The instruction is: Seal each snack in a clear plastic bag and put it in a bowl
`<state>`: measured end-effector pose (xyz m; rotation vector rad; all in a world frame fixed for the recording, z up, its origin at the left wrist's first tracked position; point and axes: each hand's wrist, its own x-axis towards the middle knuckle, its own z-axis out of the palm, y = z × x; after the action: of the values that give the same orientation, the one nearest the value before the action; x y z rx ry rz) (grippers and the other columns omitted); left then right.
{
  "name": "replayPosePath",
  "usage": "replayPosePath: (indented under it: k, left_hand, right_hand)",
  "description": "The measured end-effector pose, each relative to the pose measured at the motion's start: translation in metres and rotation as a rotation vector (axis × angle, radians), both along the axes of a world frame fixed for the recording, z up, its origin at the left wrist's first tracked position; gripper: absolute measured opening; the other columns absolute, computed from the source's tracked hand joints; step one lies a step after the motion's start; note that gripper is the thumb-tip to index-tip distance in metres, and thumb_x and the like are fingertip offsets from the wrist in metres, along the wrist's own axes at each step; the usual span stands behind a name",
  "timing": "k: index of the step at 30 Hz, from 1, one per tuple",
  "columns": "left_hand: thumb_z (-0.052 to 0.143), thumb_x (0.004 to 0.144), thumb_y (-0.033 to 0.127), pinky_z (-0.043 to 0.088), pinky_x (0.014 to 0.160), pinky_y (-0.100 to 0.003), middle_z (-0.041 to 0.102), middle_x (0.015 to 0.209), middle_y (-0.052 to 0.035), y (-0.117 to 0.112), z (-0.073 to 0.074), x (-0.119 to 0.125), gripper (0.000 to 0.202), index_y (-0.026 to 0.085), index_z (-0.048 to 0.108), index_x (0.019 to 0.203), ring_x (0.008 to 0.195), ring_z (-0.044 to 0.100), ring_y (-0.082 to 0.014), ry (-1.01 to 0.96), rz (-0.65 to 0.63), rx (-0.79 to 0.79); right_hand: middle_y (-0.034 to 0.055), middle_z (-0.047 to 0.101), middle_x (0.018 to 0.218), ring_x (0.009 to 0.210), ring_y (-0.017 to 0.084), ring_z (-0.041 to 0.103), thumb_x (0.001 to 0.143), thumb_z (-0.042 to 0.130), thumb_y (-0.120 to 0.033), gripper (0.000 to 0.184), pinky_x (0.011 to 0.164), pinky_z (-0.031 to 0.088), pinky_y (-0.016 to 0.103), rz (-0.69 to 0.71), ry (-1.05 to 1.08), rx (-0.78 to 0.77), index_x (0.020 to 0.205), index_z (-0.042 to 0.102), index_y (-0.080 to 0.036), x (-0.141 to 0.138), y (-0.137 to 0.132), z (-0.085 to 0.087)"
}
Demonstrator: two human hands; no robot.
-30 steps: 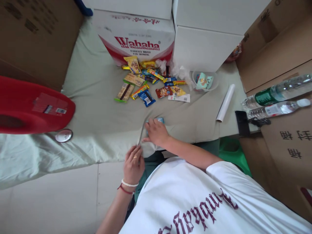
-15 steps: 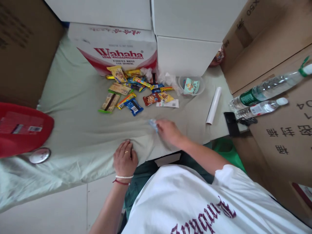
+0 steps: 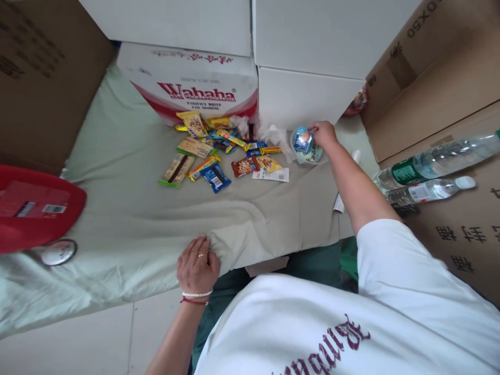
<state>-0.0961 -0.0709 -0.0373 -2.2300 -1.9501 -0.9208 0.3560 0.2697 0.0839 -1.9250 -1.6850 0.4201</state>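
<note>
My right hand [image 3: 325, 134] pinches the edge of a small blue snack packet [image 3: 302, 139] over a clear plastic bowl [image 3: 294, 151]. Inside the bowl lies a pale green packet [image 3: 311, 154], partly covered by the blue one. My left hand [image 3: 198, 264] lies flat on the light green cloth [image 3: 128, 219] at the table's front edge, holding nothing. Left of the bowl is a loose heap of wrapped snacks, among them a blue packet [image 3: 215, 177], a brown packet [image 3: 245, 166], a yellow packet [image 3: 270, 163] and a green-ended bar [image 3: 177, 169].
A Wahaha carton [image 3: 195, 86] and white boxes [image 3: 304, 96] stand behind the snacks. At right are a white roll [image 3: 339, 203], partly behind my forearm, and two water bottles [image 3: 433, 161]. A red object [image 3: 39, 208] and a round tin-like disc [image 3: 59, 252] lie at left.
My right hand has moved from the front middle of the cloth, away and to the right, carrying the blue packet to the bowl. My left hand stays in place on the cloth.
</note>
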Motion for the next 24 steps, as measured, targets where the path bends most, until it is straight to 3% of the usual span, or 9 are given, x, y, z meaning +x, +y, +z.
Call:
replayPosePath:
  k: [3,5,9,14,18,20,22,24]
  left_hand:
    - [0.061,0.089,0.016,0.05,0.106,-0.045,0.076,0.129,-0.0143,0.0,-0.001,0.001,0.04,0.02,0.07,0.127,0.123,0.07,-0.0303,0.033,-0.013,0.062]
    - [0.062,0.088,0.014,0.05,0.105,-0.043,0.076,0.128,-0.0146,0.0,0.0,0.001,0.041,0.019,0.07,0.128,0.123,0.07,-0.03,0.04,-0.021,0.095]
    - [0.064,0.087,0.013,0.051,0.102,-0.042,0.078,0.125,-0.0144,0.001,0.002,0.002,0.041,0.018,0.07,0.126,0.12,0.07,-0.0306,0.053,-0.033,0.123]
    - [0.065,0.086,0.013,0.052,0.098,-0.042,0.078,0.124,-0.0129,0.001,0.004,0.003,0.04,0.019,0.071,0.124,0.116,0.072,-0.0305,0.034,-0.028,0.135]
    - [0.066,0.085,0.012,0.051,0.098,-0.042,0.078,0.123,-0.014,0.001,0.004,0.004,0.039,0.018,0.07,0.124,0.117,0.071,-0.0306,0.032,-0.031,0.155]
    - [0.066,0.085,0.012,0.051,0.097,-0.042,0.078,0.123,-0.0141,0.001,0.004,0.004,0.038,0.017,0.07,0.123,0.117,0.071,-0.0308,0.038,-0.033,0.159]
    - [0.065,0.085,0.012,0.051,0.097,-0.042,0.079,0.122,-0.0136,0.001,0.004,0.004,0.038,0.018,0.07,0.122,0.116,0.072,-0.0308,0.042,-0.03,0.155]
    - [0.064,0.086,0.013,0.051,0.096,-0.042,0.079,0.123,-0.0131,0.001,0.004,0.004,0.038,0.019,0.07,0.123,0.116,0.072,-0.0308,0.043,-0.028,0.149]
  right_hand:
    - [0.0213,0.075,0.113,0.105,0.028,0.067,0.101,0.05,-0.019,0.033,0.088,0.046,0.036,-0.036,-0.461,-0.083,0.113,0.079,-0.009,0.0,-0.005,-0.007]
    - [0.0218,0.075,0.117,0.108,0.03,0.067,0.1,0.048,-0.018,0.037,0.088,0.045,0.036,-0.028,-0.606,-0.15,0.117,0.08,-0.011,0.006,-0.005,-0.005]
    - [0.0181,0.077,0.118,0.107,0.03,0.067,0.1,0.049,-0.019,0.039,0.085,0.045,0.036,0.09,-0.663,-0.204,0.125,0.078,-0.015,0.01,-0.005,-0.002]
    - [0.0251,0.075,0.116,0.108,0.033,0.068,0.104,0.042,-0.019,0.041,0.088,0.047,0.041,0.114,-0.809,-0.277,0.114,0.08,-0.009,-0.019,-0.014,-0.012]
    - [0.0262,0.074,0.112,0.108,0.033,0.067,0.102,0.054,-0.026,0.033,0.088,0.048,0.041,0.08,-0.841,-0.29,0.111,0.08,-0.007,-0.026,-0.011,0.004]
    - [0.026,0.072,0.117,0.108,0.033,0.065,0.102,0.056,-0.031,0.036,0.087,0.049,0.041,0.033,-0.838,-0.23,0.118,0.077,-0.008,-0.029,-0.013,0.02]
    - [0.024,0.07,0.121,0.112,0.033,0.063,0.106,0.046,-0.032,0.04,0.089,0.048,0.042,0.027,-0.795,-0.096,0.126,0.073,-0.01,-0.041,-0.021,0.031]
    - [0.0213,0.069,0.125,0.12,0.034,0.058,0.108,0.043,-0.032,0.04,0.095,0.046,0.045,0.151,-0.75,0.03,0.129,0.072,-0.013,-0.062,-0.035,0.032]
